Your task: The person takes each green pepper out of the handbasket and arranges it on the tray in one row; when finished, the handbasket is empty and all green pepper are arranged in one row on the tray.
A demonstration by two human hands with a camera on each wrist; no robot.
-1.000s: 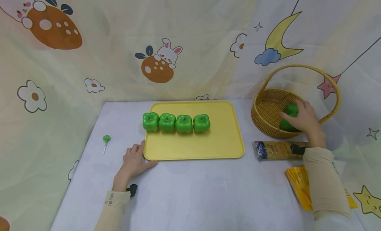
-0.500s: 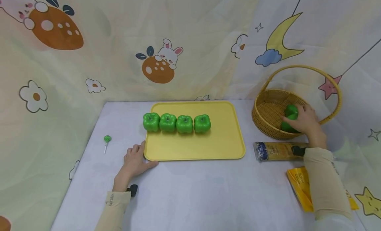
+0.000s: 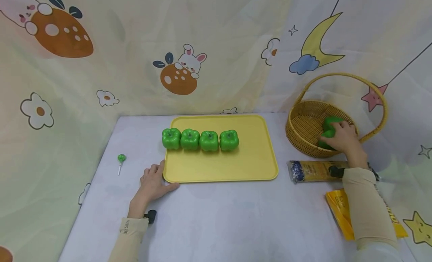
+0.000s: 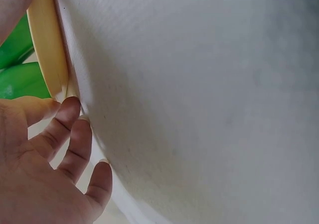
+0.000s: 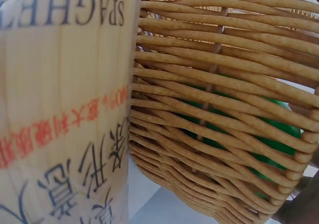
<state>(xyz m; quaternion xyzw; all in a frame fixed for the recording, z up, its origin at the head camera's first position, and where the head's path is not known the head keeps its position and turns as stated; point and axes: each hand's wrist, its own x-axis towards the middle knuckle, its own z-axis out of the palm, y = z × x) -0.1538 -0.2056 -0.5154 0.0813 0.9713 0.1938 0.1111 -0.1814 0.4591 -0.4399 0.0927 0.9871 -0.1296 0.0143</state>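
In the head view, my left hand (image 3: 152,183) lies at the near left corner of a yellow tray (image 3: 249,160). Its thumb and fingers spread along the two edges; the left wrist view shows a fingertip touching the rim. Several green bell peppers (image 3: 209,140) stand in a row on the tray, the leftmost over its left edge. My right hand (image 3: 344,138) reaches into a wicker basket (image 3: 302,140) and grips a green bell pepper (image 3: 327,134), partly hidden by the hand. Another green pepper (image 3: 332,122) sits behind it. The right wrist view shows green through the weave.
A pack of spaghetti (image 3: 314,170) lies before the basket, under the right wrist. Nearer is a yellow packet (image 3: 341,213), partly covered by the right sleeve. A green lollipop (image 3: 121,158) lies at the left. The basket's tall handle (image 3: 341,75) arches above it.
My right hand has shifted slightly inside the basket, and more of the rear pepper shows now. The left hand, tray and peppers on it keep their places.
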